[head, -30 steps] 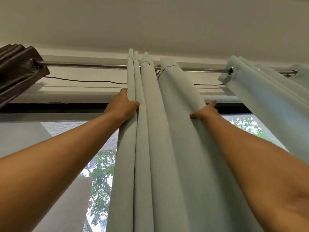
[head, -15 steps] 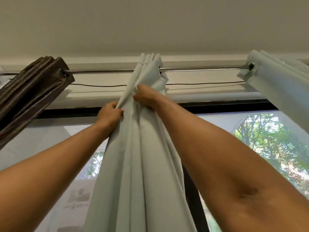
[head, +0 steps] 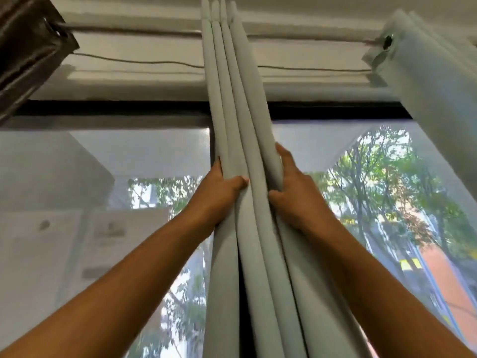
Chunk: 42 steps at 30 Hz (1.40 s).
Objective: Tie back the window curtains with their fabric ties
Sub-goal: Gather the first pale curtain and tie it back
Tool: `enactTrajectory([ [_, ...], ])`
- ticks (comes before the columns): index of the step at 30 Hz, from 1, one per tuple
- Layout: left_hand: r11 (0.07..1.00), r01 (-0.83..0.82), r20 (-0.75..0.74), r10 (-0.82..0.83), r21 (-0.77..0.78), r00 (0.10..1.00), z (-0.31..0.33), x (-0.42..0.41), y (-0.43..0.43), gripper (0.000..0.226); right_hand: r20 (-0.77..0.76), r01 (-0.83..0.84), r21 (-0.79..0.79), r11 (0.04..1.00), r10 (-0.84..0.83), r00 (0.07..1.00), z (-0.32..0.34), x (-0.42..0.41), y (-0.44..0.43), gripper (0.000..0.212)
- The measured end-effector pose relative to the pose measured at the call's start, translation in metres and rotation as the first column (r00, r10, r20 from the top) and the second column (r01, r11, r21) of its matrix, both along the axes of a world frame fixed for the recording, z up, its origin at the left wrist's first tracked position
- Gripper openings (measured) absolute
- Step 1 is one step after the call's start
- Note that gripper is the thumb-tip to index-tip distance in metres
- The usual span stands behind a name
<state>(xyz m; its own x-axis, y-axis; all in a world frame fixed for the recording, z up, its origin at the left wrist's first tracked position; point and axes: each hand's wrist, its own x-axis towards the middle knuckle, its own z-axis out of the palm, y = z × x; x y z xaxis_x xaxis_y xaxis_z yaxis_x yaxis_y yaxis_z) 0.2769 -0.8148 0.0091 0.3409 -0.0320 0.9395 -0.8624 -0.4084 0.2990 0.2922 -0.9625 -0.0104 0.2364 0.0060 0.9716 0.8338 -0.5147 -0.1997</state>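
A pale grey-green curtain (head: pixel 232 99) hangs from the rod (head: pixel 134 30) at the middle of the window, gathered into several tight vertical folds. My left hand (head: pixel 219 189) grips the bundle's left side, thumb across the front folds. My right hand (head: pixel 291 187) presses on the right side, fingers up along the outer fold and thumb tucked into a crease. Together they squeeze the folds into one narrow column. No fabric tie is in view.
A brown curtain (head: pixel 28 47) is bunched at the rod's left end. Another pale curtain (head: pixel 438 86) hangs at the right. A thin cable (head: pixel 144 62) runs along the wall under the rod. Trees and a building show through the window glass (head: pixel 374 202).
Both hands have slid down the curtain from near the rod to about window-top height. The folds are packed tighter and straighter. The view has tilted up and closer.
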Motion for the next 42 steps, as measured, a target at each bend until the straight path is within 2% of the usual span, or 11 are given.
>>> enactTrajectory([
  [5, 0.992, -0.096, 0.078, 0.103, -0.086, 0.992, -0.091, 0.012, -0.01, 0.045, 0.011, -0.216, -0.159, 0.963, 0.221, 0.975, -0.074, 0.021, 0.016, 0.064],
  [7, 0.967, -0.173, -0.136, 0.149, -0.186, 0.98, -0.171, 0.023, -0.032, 0.04, -0.18, -0.314, -0.197, 0.929, 0.281, 0.943, -0.146, 0.032, -0.002, 0.062],
  [13, 0.905, -0.297, -0.226, 0.235, -0.304, 0.945, -0.297, 0.043, -0.045, 0.038, -0.28, -0.436, -0.033, 0.899, 0.41, 0.868, -0.273, 0.044, 0.004, 0.056],
  [21, 0.842, -0.453, -0.437, 0.304, -0.293, 0.847, -0.459, 0.009, -0.067, 0.037, -0.61, -0.384, -0.177, 0.906, 0.205, 0.765, -0.426, 0.024, -0.042, 0.063],
  [24, 0.844, -0.407, -0.487, 0.208, -0.348, 0.848, -0.477, -0.02, -0.077, 0.016, -0.556, -0.36, -0.106, 0.927, 0.246, 0.794, -0.424, -0.003, -0.057, 0.058],
  [27, 0.871, -0.262, -0.471, 0.04, -0.416, 0.881, -0.455, -0.044, -0.072, 0.04, -0.498, -0.416, 0.075, 0.906, 0.396, 0.771, -0.388, -0.024, -0.061, 0.082],
  [29, 0.902, -0.234, -0.429, 0.061, -0.363, 0.901, -0.425, -0.045, -0.058, 0.057, -0.49, -0.448, 0.114, 0.887, 0.443, 0.751, -0.349, -0.028, -0.055, 0.093],
  [32, 0.964, -0.243, -0.338, 0.193, -0.112, 0.921, -0.363, -0.036, -0.041, 0.052, -0.539, -0.472, 0.15, 0.869, 0.472, 0.697, -0.285, -0.025, -0.036, 0.111],
  [36, 0.915, -0.309, -0.158, 0.356, 0.261, 0.921, -0.347, -0.014, -0.037, 0.043, -0.464, -0.492, 0.193, 0.849, 0.521, 0.717, -0.216, -0.012, -0.014, 0.114],
  [39, 0.919, -0.281, -0.187, 0.339, 0.277, 0.922, -0.387, -0.02, -0.041, 0.027, -0.466, -0.301, 0.095, 0.949, 0.31, 0.829, -0.2, -0.005, 0.0, 0.112],
  [42, 0.935, -0.146, -0.218, 0.223, 0.323, 0.95, -0.415, -0.03, -0.031, 0.033, -0.325, -0.036, 0.037, 0.999, 0.046, 0.945, -0.216, 0.003, 0.002, 0.076],
])
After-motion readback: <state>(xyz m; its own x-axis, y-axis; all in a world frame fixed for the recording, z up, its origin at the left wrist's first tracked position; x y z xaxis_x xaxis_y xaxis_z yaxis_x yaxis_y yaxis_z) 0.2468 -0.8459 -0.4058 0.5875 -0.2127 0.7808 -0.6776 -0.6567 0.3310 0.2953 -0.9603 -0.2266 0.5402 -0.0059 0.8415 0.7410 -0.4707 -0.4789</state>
